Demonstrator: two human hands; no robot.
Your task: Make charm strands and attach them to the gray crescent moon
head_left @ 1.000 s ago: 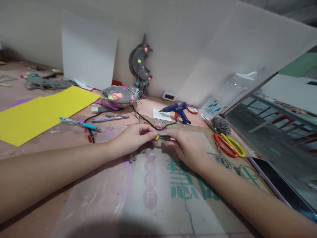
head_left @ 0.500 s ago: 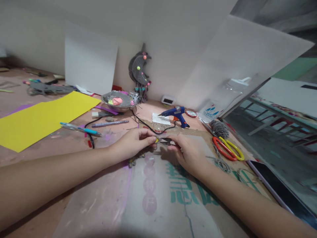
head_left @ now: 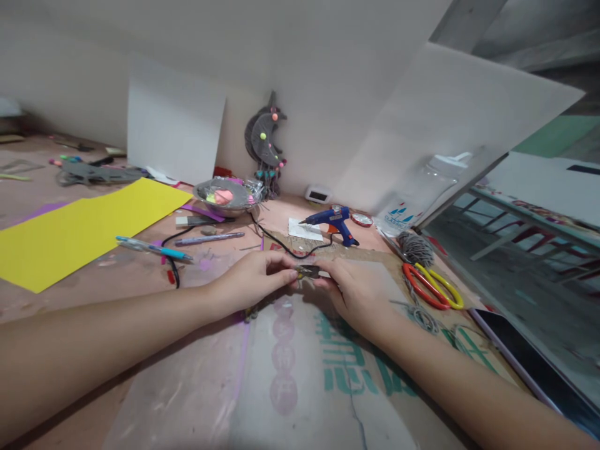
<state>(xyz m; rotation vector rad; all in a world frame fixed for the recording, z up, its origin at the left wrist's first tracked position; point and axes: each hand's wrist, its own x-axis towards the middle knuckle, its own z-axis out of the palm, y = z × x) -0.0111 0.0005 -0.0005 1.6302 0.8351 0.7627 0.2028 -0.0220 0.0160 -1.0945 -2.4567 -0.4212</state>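
My left hand pinches a small yellow piece between thumb and fingertips; most of it is hidden. A knotted greyish bit shows just below that hand. My right hand is closed on small dark metal snips. Their blades point left and meet the yellow piece at the left fingertips. Both hands are close together above a cardboard sheet covered with clear plastic.
Beyond the hands are a blue glue gun and a foil-lined bowl. Red-and-yellow-handled scissors, grey yarn and a phone lie right. Yellow paper and pens lie left. A decorated moon leans on the wall.
The snips' blades have moved left onto the yellow piece and look closer together. My hands have come slightly nearer each other. The whole view has shifted slightly.
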